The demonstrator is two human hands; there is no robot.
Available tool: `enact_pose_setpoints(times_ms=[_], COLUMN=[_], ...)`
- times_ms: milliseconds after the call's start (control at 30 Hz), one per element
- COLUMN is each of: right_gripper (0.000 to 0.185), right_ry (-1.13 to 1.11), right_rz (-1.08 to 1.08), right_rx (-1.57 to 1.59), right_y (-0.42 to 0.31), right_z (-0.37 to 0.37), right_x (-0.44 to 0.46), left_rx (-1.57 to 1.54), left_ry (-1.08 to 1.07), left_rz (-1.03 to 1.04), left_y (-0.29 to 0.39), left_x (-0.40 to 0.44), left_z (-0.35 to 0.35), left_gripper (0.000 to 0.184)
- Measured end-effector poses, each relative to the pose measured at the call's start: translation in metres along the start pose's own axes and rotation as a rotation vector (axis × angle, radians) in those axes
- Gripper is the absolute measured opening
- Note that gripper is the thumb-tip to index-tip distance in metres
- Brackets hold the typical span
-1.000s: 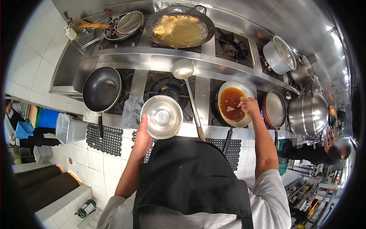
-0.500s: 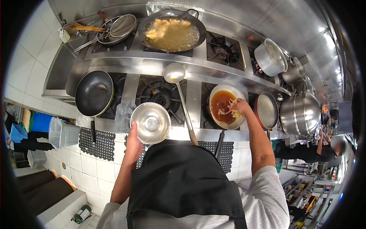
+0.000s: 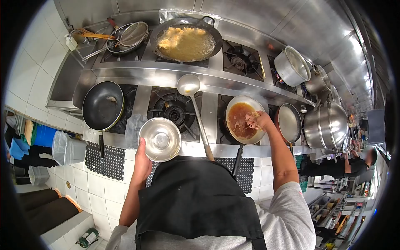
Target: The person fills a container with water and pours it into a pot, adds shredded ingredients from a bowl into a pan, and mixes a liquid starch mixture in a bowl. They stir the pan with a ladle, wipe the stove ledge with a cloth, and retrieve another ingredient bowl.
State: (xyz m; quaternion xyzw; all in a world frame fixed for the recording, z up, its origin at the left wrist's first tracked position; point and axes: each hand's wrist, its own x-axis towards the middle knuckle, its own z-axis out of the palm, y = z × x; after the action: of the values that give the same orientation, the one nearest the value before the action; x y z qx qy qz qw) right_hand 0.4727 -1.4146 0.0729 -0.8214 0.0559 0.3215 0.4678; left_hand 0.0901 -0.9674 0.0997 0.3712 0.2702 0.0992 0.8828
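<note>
My left hand [image 3: 143, 161] grips a shiny steel bowl [image 3: 161, 140] by its left rim, thumb on the edge; the bowl looks empty. My right hand [image 3: 263, 121] is over the right side of a light-coloured frying pan [image 3: 246, 100], its fingers closed on pale pinkish shredded food [image 3: 252, 120]. Brown liquid [image 3: 238, 116] fills the pan, with bits of the food in it. Between my hands lies a long-handled ladle [image 3: 189, 85], bowl end on the stove and handle towards me. Whether my fingertips touch the liquid is hard to see.
At the back, a large wok [image 3: 187, 39] holds bubbling oil and golden pieces. A black frying pan [image 3: 103, 105] stands at left, a smaller pan [image 3: 289, 121] and a big steel pot [image 3: 326, 125] at right. Strainers [image 3: 134, 34] lie at back left. A person [image 3: 339, 166] stands far right.
The shredded food at my right hand hangs less spread out, and more bits show in the brown liquid. My left hand still holds the bowl. The whole view has shifted slightly.
</note>
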Motion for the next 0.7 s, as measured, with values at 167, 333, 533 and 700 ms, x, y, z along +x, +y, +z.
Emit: enact_pose_setpoints(times_ms=[167, 333, 533, 700], right_gripper=[0.029, 0.030, 0.025, 0.024], right_ry=[0.173, 0.203, 0.098, 0.041], right_rz=[-0.023, -0.054, 0.027, 0.073], right_rx=[-0.244, -0.064, 0.077, 0.340], right_y=[-0.012, -0.004, 0.008, 0.002], right_z=[0.004, 0.003, -0.012, -0.009], right_x=[-0.015, -0.010, -0.004, -0.009], left_rx=[0.030, 0.017, 0.004, -0.005], left_ry=[0.020, 0.023, 0.023, 0.026], left_rz=[0.008, 0.001, -0.027, -0.032], left_y=[-0.004, -0.010, -0.007, -0.006], left_x=[-0.001, 0.003, 0.001, 0.000], left_z=[-0.003, -0.008, -0.001, 0.002], left_gripper=[0.068, 0.068, 0.067, 0.064])
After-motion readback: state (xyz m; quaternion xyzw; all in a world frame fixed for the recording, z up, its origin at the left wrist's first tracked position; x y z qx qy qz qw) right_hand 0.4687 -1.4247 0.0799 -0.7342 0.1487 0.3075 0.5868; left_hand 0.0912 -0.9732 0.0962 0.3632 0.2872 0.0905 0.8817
